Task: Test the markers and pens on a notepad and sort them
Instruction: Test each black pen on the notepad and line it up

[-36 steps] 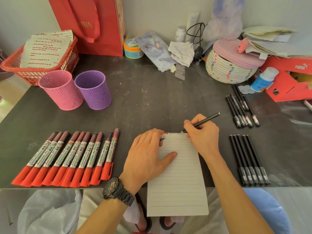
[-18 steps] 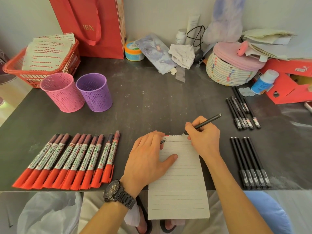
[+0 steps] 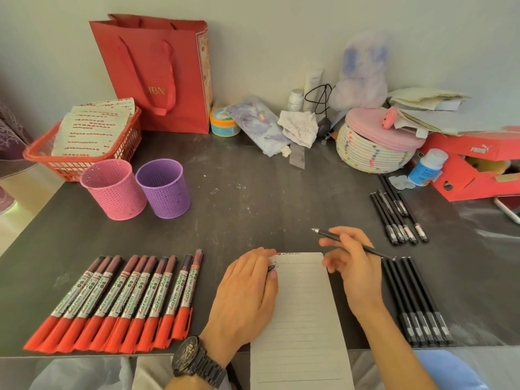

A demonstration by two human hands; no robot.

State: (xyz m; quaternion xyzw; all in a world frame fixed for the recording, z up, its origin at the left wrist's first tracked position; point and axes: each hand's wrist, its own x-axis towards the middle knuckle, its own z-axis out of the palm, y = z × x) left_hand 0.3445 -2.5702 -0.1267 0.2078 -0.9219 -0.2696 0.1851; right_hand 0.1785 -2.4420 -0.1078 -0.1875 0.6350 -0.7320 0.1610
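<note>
I am looking down on a dark, scuffed desk (image 3: 253,198) pushed against a pale wall (image 3: 281,38). The lined notepad (image 3: 304,319) lies at the near middle, its near end hanging past the desk edge, with small red marks along its far edge. My left hand (image 3: 244,294) rests flat on the pad's left side, fingers nearly straight and close together. A small dark piece (image 3: 272,267) shows at the fingertips; I cannot tell if it is gripped. My right hand (image 3: 354,266) hovers just off the pad's far right corner. It pinches a black pen (image 3: 351,243) between thumb and forefinger, tip pointing far-left, with the other fingers loosely spread.

A row of red markers (image 3: 121,299) lies side by side at near left. At right, one group of black pens (image 3: 419,302) lies near and another group (image 3: 396,215) farther off. A pink cup (image 3: 114,190) and a purple cup (image 3: 163,188) stand touching at far left, with a red basket (image 3: 39,147) of papers and a red bag (image 3: 157,74) behind them. A woven basket (image 3: 374,156) and a red shoebox (image 3: 464,170) crowd the far right.
</note>
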